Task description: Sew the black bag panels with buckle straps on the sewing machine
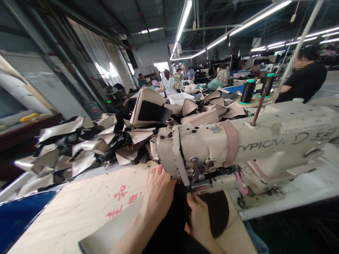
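Observation:
A cream sewing machine (206, 139) reaches in from the right, its needle end close above both hands. Under it lies a bag-like piece with a pale outer panel (113, 225) and black material (168, 222). My left hand (160, 190) lies on this black material with fingers stretched forward; their tips are partly hidden beside the machine head. Close to the needle area, my right hand (200, 215) is closed, thumb and fingers pinching a narrow black strip (188, 201). A dark rounded flap (217, 213) shows to the right of that hand.
A heap of pale and black pieces (87, 144) spreads behind a tan work surface (87, 201) with red writing. Black thread cones (248, 92) stand on the machine's far side. A blue surface (23, 217) lies at left. A person in black (304, 79) is at right; several others work farther back.

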`<state>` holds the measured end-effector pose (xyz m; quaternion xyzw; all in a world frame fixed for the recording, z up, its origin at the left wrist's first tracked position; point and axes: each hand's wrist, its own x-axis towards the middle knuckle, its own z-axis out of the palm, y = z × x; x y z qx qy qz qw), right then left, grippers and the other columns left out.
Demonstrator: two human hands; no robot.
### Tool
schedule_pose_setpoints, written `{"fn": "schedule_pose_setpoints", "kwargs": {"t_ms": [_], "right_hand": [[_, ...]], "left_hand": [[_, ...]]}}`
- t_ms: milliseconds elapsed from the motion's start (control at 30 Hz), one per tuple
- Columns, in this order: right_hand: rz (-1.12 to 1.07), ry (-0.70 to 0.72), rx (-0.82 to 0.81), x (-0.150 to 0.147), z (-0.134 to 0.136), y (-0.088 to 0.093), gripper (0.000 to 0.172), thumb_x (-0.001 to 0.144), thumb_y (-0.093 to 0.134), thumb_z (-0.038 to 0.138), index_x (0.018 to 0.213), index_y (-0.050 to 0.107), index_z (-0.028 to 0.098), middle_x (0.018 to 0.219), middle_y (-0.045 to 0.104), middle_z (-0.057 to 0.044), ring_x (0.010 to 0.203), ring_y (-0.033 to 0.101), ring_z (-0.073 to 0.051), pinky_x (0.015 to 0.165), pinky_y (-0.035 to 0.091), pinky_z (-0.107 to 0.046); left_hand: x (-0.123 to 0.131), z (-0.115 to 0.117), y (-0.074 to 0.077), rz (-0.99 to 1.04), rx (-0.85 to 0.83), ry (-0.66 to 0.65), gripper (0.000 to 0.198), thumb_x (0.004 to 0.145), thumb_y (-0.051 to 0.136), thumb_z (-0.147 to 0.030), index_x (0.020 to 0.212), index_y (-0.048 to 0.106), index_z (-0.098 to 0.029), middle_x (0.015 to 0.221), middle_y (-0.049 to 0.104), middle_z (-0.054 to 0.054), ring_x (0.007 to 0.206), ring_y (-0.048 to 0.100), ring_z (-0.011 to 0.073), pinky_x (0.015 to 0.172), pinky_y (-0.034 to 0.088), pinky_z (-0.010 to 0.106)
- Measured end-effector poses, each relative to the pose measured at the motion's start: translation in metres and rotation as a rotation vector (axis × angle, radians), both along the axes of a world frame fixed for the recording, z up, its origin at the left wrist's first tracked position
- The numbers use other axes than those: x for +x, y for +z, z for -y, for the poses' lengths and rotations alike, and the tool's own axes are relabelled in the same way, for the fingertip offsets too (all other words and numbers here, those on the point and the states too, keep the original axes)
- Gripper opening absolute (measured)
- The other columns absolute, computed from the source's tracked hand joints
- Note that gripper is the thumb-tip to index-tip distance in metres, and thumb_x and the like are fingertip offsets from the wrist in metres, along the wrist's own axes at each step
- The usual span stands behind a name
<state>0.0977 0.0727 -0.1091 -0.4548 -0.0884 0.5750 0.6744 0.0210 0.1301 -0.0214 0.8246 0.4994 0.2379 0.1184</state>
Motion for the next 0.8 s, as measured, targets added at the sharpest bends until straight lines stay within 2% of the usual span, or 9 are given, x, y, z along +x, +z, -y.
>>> {"fn": "schedule_pose_setpoints", "kwargs": {"t_ms": [100, 167, 233, 300, 400, 500, 567, 667, 800], "right_hand": [[0.049, -0.009, 0.001, 0.005, 0.002, 0.002, 0.031, 0.059, 0.065, 0.044, 0.054, 0.050, 0.017, 0.048, 0.047, 0.003, 0.048, 0.042, -0.010, 0.049, 0.038, -0.022], [0.075, -0.008, 0.015, 0.008, 0.003, 0.006, 0.028, 0.057, 0.063, 0.041, 0.053, 0.051, 0.016, 0.051, 0.049, 0.002, 0.050, 0.043, -0.011, 0.050, 0.038, -0.022], [0.088, 0.005, 0.019, 0.011, 0.005, 0.011, 0.024, 0.057, 0.059, 0.039, 0.054, 0.053, 0.016, 0.049, 0.049, 0.001, 0.049, 0.043, -0.011, 0.047, 0.036, -0.022], [0.090, 0.020, 0.012, 0.012, 0.006, 0.017, 0.020, 0.058, 0.055, 0.036, 0.053, 0.053, 0.017, 0.045, 0.046, 0.002, 0.045, 0.040, -0.011, 0.042, 0.031, -0.022], [0.074, 0.038, 0.001, 0.011, 0.007, 0.022, 0.017, 0.057, 0.052, 0.033, 0.053, 0.053, 0.017, 0.043, 0.044, 0.002, 0.040, 0.036, -0.010, 0.039, 0.026, -0.022], [0.035, 0.065, -0.023, 0.009, 0.006, 0.021, 0.020, 0.058, 0.052, 0.035, 0.059, 0.057, 0.016, 0.039, 0.039, 0.004, 0.036, 0.031, -0.008, 0.037, 0.022, -0.022], [0.007, 0.080, -0.037, 0.008, 0.006, 0.017, 0.025, 0.060, 0.054, 0.038, 0.065, 0.060, 0.014, 0.040, 0.041, 0.004, 0.037, 0.033, -0.009, 0.038, 0.024, -0.022], [-0.051, 0.105, -0.032, 0.008, 0.004, 0.009, 0.035, 0.061, 0.059, 0.044, 0.076, 0.063, 0.012, 0.051, 0.054, 0.000, 0.046, 0.046, -0.012, 0.042, 0.032, -0.022], [-0.086, 0.076, 0.008, 0.008, -0.001, 0.001, 0.035, 0.061, 0.063, 0.046, 0.074, 0.064, 0.013, 0.069, 0.065, -0.005, 0.066, 0.057, -0.018, 0.058, 0.042, -0.024]], "left_hand": [[0.002, 0.057, -0.019, -0.126, 0.036, 0.061, 0.016, 0.082, 0.042, -0.033, 0.076, 0.051, -0.021, 0.075, 0.060, 0.006, 0.072, 0.061, 0.0223, 0.069, 0.049, 0.035], [0.010, 0.072, -0.038, -0.065, 0.032, 0.186, 0.021, 0.084, 0.038, -0.040, 0.084, 0.045, -0.020, 0.079, 0.058, 0.008, 0.074, 0.061, 0.0227, 0.066, 0.049, 0.033], [0.020, 0.066, -0.053, 0.009, -0.011, 0.296, 0.026, 0.085, 0.036, -0.044, 0.089, 0.038, -0.019, 0.077, 0.057, 0.008, 0.072, 0.062, 0.0230, 0.061, 0.049, 0.031], [0.028, 0.050, -0.059, 0.006, -0.072, 0.344, 0.030, 0.084, 0.037, -0.047, 0.092, 0.033, -0.018, 0.071, 0.057, 0.006, 0.067, 0.063, 0.0240, 0.054, 0.047, 0.029], [0.035, 0.031, -0.053, -0.150, -0.110, 0.355, 0.033, 0.083, 0.038, -0.048, 0.094, 0.033, -0.018, 0.068, 0.061, 0.008, 0.066, 0.065, 0.0287, 0.051, 0.043, 0.030], [0.037, 0.027, -0.049, -0.223, -0.105, 0.361, 0.031, 0.085, 0.035, -0.046, 0.095, 0.034, -0.017, 0.068, 0.064, 0.009, 0.068, 0.066, 0.0298, 0.053, 0.042, 0.031], [0.035, 0.029, -0.051, -0.144, -0.118, 0.356, 0.027, 0.085, 0.035, -0.044, 0.095, 0.035, -0.019, 0.070, 0.064, 0.008, 0.068, 0.066, 0.0268, 0.055, 0.042, 0.029], [0.031, 0.029, -0.059, 0.076, -0.190, 0.362, 0.021, 0.085, 0.039, -0.040, 0.095, 0.035, -0.022, 0.065, 0.061, 0.000, 0.060, 0.063, 0.0207, 0.053, 0.041, 0.024], [0.025, 0.026, -0.071, 0.327, -0.248, 0.358, 0.018, 0.083, 0.043, -0.042, 0.086, 0.036, -0.025, 0.061, 0.054, -0.006, 0.052, 0.055, 0.0151, 0.051, 0.039, 0.021]]}}
